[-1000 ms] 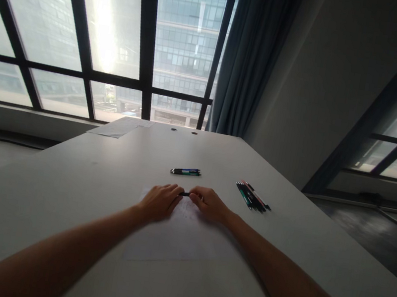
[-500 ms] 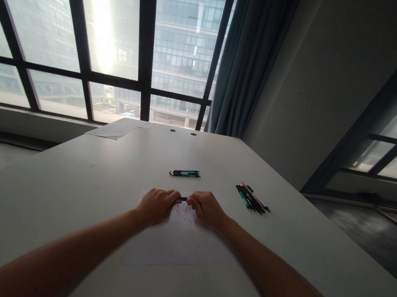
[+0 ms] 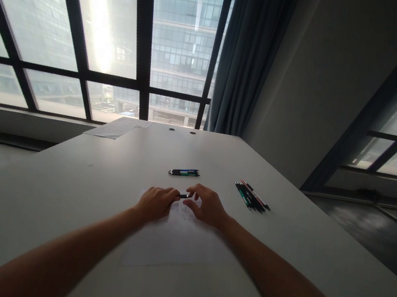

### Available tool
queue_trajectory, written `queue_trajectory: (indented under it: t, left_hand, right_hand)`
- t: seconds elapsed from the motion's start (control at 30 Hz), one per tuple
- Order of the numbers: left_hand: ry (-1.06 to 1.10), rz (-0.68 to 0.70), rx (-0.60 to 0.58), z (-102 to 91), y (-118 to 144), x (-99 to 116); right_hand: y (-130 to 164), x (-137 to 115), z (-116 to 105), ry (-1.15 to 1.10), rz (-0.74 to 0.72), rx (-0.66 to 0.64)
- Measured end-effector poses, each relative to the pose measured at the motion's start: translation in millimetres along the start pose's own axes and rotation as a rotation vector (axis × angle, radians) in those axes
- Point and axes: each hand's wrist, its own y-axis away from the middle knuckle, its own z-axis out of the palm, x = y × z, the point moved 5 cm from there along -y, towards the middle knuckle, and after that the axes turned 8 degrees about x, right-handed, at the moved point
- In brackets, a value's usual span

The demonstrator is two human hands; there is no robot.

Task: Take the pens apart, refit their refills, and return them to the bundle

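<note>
Centrally in the frame, a slim dark pen (image 3: 185,196) is pinched by the left hand (image 3: 155,202) over a white paper sheet (image 3: 172,240) on the pale desk (image 3: 64,187); the right hand (image 3: 207,206) is spread open just beside it.

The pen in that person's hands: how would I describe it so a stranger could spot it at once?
Start at the long white table under the windows and find the sheet of paper at its near middle. Just above the sheet's far edge, the left hand and right hand meet around a short dark pen. Unlike the pair of pens beyond and the bundle of pens to the right, it is held.
</note>
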Motion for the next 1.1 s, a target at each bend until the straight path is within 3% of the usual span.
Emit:
queue_trajectory:
  t: [0.87, 1.1]
  left_hand:
    - [0.005, -0.06, 0.014, 3.1, 0.0, -4.1]
    - [0.016, -0.071, 0.025, 3.4, 0.0, -4.7]
  right_hand:
    - [5.0, 4.5, 6.6, -0.094, 0.141, 0.058]
    - [5.0, 4.0, 5.0, -0.165, 0.109, 0.128]
